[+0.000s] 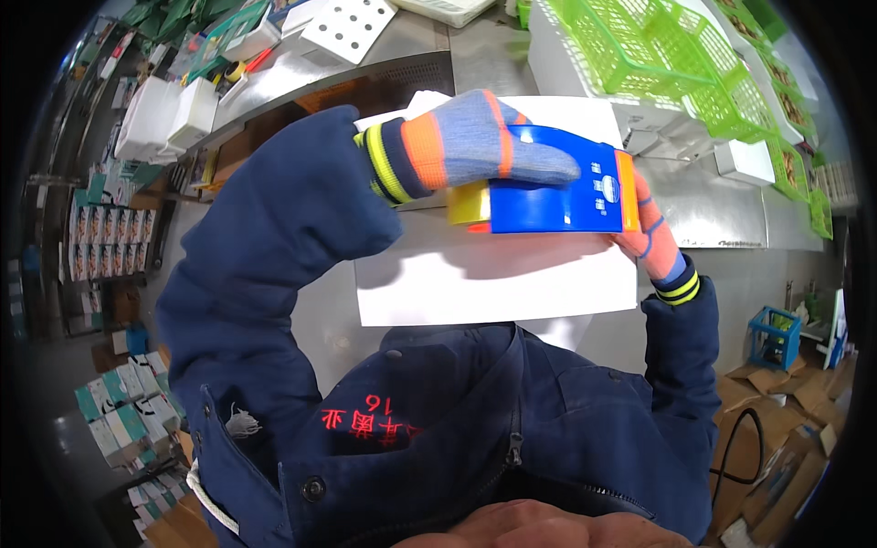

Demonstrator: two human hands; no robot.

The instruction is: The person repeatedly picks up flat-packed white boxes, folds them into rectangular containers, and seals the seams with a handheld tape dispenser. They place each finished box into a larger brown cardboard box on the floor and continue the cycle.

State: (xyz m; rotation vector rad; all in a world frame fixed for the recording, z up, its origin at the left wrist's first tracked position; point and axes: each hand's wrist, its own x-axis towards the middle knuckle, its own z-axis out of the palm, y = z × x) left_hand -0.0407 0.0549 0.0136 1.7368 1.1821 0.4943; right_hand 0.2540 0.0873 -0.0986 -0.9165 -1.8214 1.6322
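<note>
A glossy blue box (548, 208) with an orange band at its right end is held above a white sheet (493, 283). My left hand (484, 142), in a blue and orange knit glove, is closed over the box's top and left part, thumb along its face. A yellow piece (469, 203) shows at the box's left end, below that hand; whether it is a flap or contents I cannot tell. My right hand (653, 230), in a matching glove, grips the orange right end, its fingertips mostly hidden behind the box.
Green plastic baskets (630, 46) stand on the metal counter at the far right, near a small white box (744, 163). At the far left are a white board with holes (349, 27) and stacked white boxes (151, 119). Flattened cardboard (776, 411) lies at the lower right.
</note>
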